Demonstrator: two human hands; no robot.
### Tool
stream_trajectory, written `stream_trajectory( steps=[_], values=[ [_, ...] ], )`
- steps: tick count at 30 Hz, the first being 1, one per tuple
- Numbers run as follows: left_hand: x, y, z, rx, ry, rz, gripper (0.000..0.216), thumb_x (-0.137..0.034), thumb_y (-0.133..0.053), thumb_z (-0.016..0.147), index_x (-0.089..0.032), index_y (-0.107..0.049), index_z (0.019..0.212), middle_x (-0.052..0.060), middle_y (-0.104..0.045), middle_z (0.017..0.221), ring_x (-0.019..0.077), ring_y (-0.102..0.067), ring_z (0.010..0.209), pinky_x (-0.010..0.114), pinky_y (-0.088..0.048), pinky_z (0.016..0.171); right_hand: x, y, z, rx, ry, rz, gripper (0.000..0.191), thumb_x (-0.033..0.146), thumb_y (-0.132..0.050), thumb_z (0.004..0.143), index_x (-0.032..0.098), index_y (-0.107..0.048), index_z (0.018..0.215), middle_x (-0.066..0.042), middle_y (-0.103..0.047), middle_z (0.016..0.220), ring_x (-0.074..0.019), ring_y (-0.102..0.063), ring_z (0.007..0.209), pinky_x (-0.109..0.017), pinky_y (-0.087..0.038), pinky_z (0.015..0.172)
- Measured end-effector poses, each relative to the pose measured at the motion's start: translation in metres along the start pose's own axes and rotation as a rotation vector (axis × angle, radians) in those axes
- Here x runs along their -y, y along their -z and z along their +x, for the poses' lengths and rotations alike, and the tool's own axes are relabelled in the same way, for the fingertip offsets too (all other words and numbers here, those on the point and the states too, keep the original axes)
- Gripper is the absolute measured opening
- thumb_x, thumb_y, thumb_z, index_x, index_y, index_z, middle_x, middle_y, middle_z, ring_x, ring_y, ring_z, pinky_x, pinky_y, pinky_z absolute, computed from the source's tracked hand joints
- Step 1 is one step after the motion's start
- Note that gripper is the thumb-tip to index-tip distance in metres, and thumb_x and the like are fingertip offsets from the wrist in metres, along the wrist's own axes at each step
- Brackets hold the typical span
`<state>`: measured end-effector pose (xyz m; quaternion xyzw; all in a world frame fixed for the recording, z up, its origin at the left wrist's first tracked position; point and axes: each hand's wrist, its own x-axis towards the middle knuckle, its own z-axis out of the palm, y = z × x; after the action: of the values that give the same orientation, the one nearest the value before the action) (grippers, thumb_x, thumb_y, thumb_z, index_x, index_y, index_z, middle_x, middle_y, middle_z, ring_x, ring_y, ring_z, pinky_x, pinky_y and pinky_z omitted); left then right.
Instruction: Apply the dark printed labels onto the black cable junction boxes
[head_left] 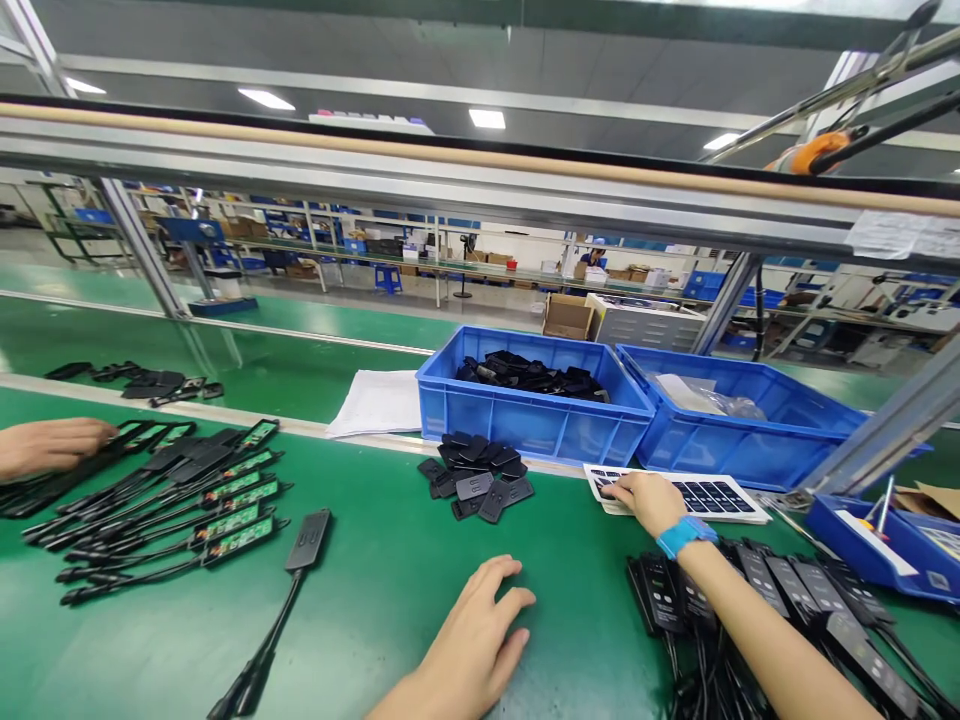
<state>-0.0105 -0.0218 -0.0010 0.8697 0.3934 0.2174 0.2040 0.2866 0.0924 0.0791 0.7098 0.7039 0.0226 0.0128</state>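
My left hand (pixel 476 640) hovers over or rests on the green bench, fingers curved and apart, holding nothing. My right hand (pixel 651 502), with a blue band at the wrist, is at the left part of a white sheet of black labels (pixel 712 497). Its fingertips are pinched on a dark label there. To the left of my left hand lies a single black device with a cable (pixel 307 540), its cover on. Behind my left hand is a pile of small black plastic covers (pixel 476 485). Beneath my right forearm sit several labelled black devices with cables (pixel 795 585).
A co-worker's hand (pixel 56 447) touches cabled units with exposed green circuit boards (pixel 236 535) at the left. Behind stand a blue bin (pixel 525 425) of black parts and another blue bin (pixel 750 440) with plastic bags. A small blue tray (pixel 862 570) is at the right.
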Motion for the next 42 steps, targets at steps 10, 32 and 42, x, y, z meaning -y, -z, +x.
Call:
stream_trajectory(
  steps=[10,32,42],
  values=[
    [-0.008,0.007,0.014,-0.035,0.380,-1.437,0.079,-0.057,-0.060,0.083,0.002,-0.041,0.133,0.023,-0.050,0.123,0.0189,-0.055,0.103,0.033,-0.044,0.091,0.094,-0.006,-0.110,-0.812,0.779,0.261,0.013,0.016,-0.057,0.088,0.012,-0.063,0.098,-0.002,-0.063,0.095,-0.0141,-0.053,0.080,-0.030,-0.038,0.072],
    [-0.015,0.007,0.020,-0.047,0.529,-1.240,0.072,-0.078,-0.051,0.070,-0.008,-0.037,0.082,0.007,-0.051,0.071,0.0101,-0.053,0.060,0.026,-0.048,0.060,0.116,-0.037,-0.115,-0.627,0.639,0.790,0.018,0.008,-0.058,0.084,0.021,-0.060,0.095,-0.002,-0.054,0.101,-0.0091,-0.052,0.096,-0.023,-0.045,0.080],
    [0.037,0.075,0.009,-0.188,0.675,0.269,0.048,-0.024,-0.052,0.089,-0.009,-0.049,0.134,0.016,-0.051,0.117,0.0337,-0.045,0.109,0.046,-0.038,0.089,0.095,-0.038,-0.114,-0.606,0.378,1.192,0.009,0.019,-0.056,0.087,0.017,-0.053,0.096,-0.004,-0.053,0.094,-0.0042,-0.057,0.087,-0.007,-0.046,0.080]
  ],
)
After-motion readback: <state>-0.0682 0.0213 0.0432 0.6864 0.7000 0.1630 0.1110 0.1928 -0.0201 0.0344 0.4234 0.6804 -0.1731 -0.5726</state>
